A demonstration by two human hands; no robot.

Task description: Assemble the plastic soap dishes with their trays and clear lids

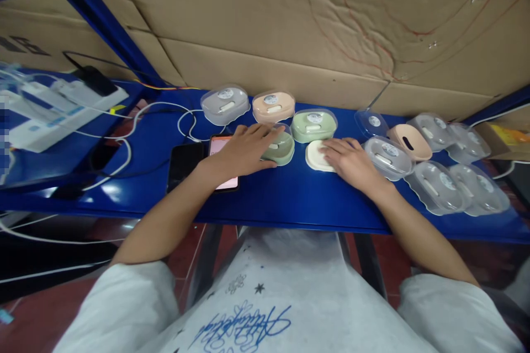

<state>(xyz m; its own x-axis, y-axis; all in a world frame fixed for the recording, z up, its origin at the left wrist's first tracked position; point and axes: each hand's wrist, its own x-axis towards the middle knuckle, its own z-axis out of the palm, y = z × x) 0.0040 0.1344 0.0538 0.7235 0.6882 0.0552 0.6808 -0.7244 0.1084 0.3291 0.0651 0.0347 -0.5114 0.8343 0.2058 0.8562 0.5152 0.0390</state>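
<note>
My left hand (252, 146) curls over an olive-green oval case (284, 153) with a clear lid, fingers across the top and thumb along its near side. Its grip is closed around the case's left part. My right hand (345, 159) rests on the right end of a cream oval case (317, 157), its fingers bent together over the top. No clear lid can be made out on the cream case. Just behind, between the two hands, sits a light green case (314, 126) under a clear lid with a round label.
Behind stand lidded grey (226, 105) and peach (273, 106) cases. At right are a loose clear lid (371, 122), an uncovered peach case (409, 142) and several grey cases (439, 187). Two phones (185, 162), white cables and a power strip (66, 116) lie left on the blue shelf (265, 204).
</note>
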